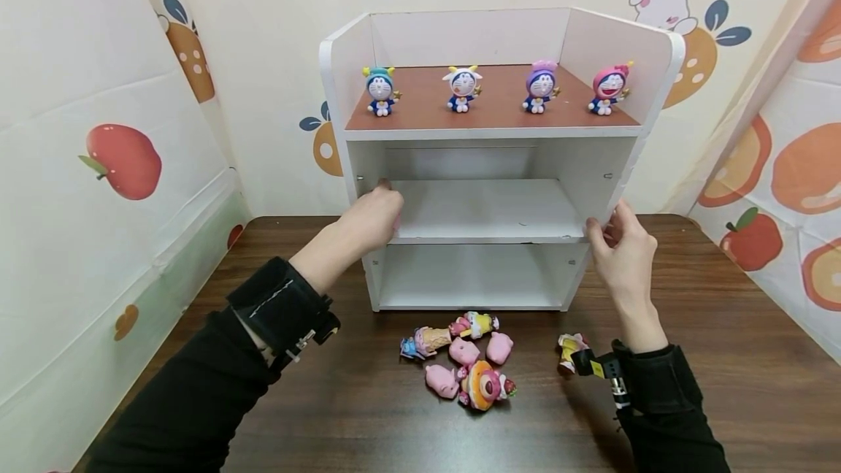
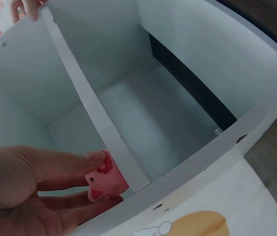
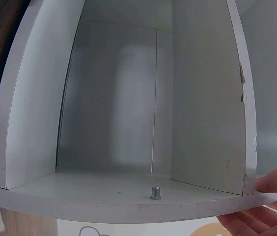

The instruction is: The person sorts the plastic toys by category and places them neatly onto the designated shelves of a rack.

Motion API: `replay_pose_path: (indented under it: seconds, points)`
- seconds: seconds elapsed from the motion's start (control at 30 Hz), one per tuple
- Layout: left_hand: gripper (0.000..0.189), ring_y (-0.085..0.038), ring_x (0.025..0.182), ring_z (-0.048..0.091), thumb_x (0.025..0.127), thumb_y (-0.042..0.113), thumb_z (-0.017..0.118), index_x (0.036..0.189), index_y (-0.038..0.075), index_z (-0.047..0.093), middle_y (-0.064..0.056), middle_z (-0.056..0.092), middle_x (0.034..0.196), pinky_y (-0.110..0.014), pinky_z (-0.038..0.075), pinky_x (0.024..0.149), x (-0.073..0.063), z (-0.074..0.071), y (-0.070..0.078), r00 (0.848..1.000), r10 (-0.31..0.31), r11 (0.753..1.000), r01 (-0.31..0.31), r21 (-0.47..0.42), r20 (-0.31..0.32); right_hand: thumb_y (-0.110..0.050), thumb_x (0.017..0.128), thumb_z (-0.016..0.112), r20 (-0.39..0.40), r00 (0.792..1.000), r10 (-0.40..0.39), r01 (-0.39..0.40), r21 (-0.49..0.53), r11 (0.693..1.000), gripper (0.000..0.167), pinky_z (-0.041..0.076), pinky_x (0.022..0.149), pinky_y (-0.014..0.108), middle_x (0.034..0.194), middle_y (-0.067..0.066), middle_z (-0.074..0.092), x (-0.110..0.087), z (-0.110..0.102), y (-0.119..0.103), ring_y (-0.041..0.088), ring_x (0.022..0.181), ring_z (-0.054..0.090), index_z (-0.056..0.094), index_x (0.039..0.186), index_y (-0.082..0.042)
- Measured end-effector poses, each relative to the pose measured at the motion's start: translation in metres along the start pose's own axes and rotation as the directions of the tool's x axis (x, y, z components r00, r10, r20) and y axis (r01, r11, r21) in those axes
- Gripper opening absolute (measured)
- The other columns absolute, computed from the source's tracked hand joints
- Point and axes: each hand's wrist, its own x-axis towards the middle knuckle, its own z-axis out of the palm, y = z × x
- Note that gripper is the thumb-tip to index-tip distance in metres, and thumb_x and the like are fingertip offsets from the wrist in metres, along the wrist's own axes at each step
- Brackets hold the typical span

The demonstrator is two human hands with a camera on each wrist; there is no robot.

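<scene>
My left hand (image 1: 371, 217) is at the left end of the middle board (image 1: 486, 214) of a white shelf unit. Its thumb and fingers pinch a small pink pig figurine (image 2: 106, 183) at the board's front edge. In the head view the hand hides most of the pig. My right hand (image 1: 620, 254) grips the front edge of the unit's right side panel (image 3: 128, 212), level with the middle board. In the right wrist view, its thumb is inside and its fingers outside the panel.
Along the top shelf (image 1: 499, 119) stand several blue cat figurines (image 1: 462, 90) in coloured hats. Before the unit, the wooden table (image 1: 328, 414) bears pink pigs (image 1: 442, 381), an ice-cream-cone figurine (image 1: 434, 339) and a doughnut bear (image 1: 482, 385). Another figurine (image 1: 570, 349) lies near the right wrist.
</scene>
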Motion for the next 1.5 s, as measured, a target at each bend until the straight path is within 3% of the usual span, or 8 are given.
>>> replay_pose_path:
  seconds: [0.37, 0.63, 0.8, 0.97, 1.17, 1.3, 1.5]
  points:
    - [0.02, -0.018, 0.068, 0.047, 0.089, -0.009, 0.048, 0.097, -0.012, 0.065, -0.024, 0.057, 0.1, -0.033, 0.051, 0.065, 0.005, 0.003, 0.002, 0.999, -0.009, 0.999, 0.007, 0.037, 0.038, 0.004, 0.087, 0.055, 0.004, 1.0, 0.003, -0.003, 0.003, 1.0, 0.035, 0.036, 0.065, -0.003, 0.107, 0.032, 0.063, -0.001, -0.001, -0.001, 0.046, 0.087, 0.063, 0.056, 0.122, 0.007]
    - [0.019, -0.021, 0.074, 0.056, 0.091, -0.008, 0.049, 0.1, -0.014, 0.064, -0.026, 0.058, 0.103, -0.033, 0.052, 0.068, 0.002, 0.006, 0.003, 1.0, -0.008, 0.997, 0.008, 0.072, -0.002, 0.004, 0.087, 0.056, 0.002, 1.0, 0.003, -0.003, 0.014, 1.0, 0.036, 0.036, 0.064, -0.002, 0.106, 0.032, 0.063, 0.0, -0.001, -0.003, 0.047, 0.086, 0.063, 0.057, 0.122, 0.006]
    - [0.022, -0.03, 0.082, 0.062, 0.089, -0.01, 0.049, 0.106, -0.015, 0.061, -0.027, 0.058, 0.105, -0.036, 0.053, 0.071, -0.003, 0.006, 0.008, 0.997, -0.015, 0.993, 0.023, 0.117, -0.072, 0.004, 0.087, 0.056, 0.004, 1.0, 0.006, -0.006, 0.011, 1.0, 0.035, 0.036, 0.064, -0.003, 0.107, 0.032, 0.063, -0.001, 0.0, -0.002, 0.048, 0.087, 0.063, 0.057, 0.122, 0.007]
    - [0.028, -0.035, 0.095, 0.061, 0.088, -0.008, 0.053, 0.115, -0.014, 0.057, -0.026, 0.056, 0.113, -0.038, 0.053, 0.079, -0.013, 0.002, 0.018, 0.984, -0.015, 0.993, 0.035, 0.109, -0.178, 0.004, 0.087, 0.055, 0.002, 1.0, -0.002, 0.002, -0.004, 1.0, 0.034, 0.035, 0.065, -0.003, 0.107, 0.032, 0.063, 0.0, 0.0, -0.001, 0.047, 0.087, 0.064, 0.056, 0.12, 0.008]
    - [0.029, -0.031, 0.092, 0.063, 0.084, 0.004, 0.064, 0.109, -0.009, 0.062, -0.02, 0.061, 0.105, -0.038, 0.053, 0.078, -0.033, 0.008, 0.035, 0.948, 0.07, 0.996, -0.046, 0.082, -0.309, 0.003, 0.087, 0.055, -0.002, 1.0, -0.003, 0.003, -0.016, 1.0, 0.034, 0.035, 0.065, -0.003, 0.107, 0.031, 0.064, 0.001, 0.0, 0.0, 0.045, 0.086, 0.064, 0.056, 0.121, 0.008]
    - [0.025, -0.026, 0.084, 0.062, 0.083, 0.009, 0.067, 0.103, -0.005, 0.063, -0.014, 0.061, 0.097, -0.035, 0.054, 0.07, -0.046, 0.022, 0.044, 0.944, 0.109, 0.994, -0.102, 0.041, -0.31, 0.003, 0.087, 0.055, 0.001, 1.0, 0.001, -0.001, -0.016, 1.0, 0.034, 0.035, 0.065, -0.003, 0.107, 0.031, 0.063, 0.001, 0.0, -0.001, 0.045, 0.086, 0.064, 0.056, 0.121, 0.008]
    - [0.024, -0.023, 0.078, 0.062, 0.082, 0.014, 0.07, 0.099, -0.002, 0.065, -0.009, 0.06, 0.089, -0.034, 0.054, 0.066, -0.062, 0.045, 0.053, 0.96, 0.142, 0.988, -0.154, -0.029, -0.243, 0.003, 0.087, 0.055, -0.003, 1.0, 0.007, -0.007, -0.025, 1.0, 0.034, 0.036, 0.064, -0.003, 0.107, 0.03, 0.064, 0.001, 0.0, -0.001, 0.045, 0.086, 0.063, 0.056, 0.12, 0.008]
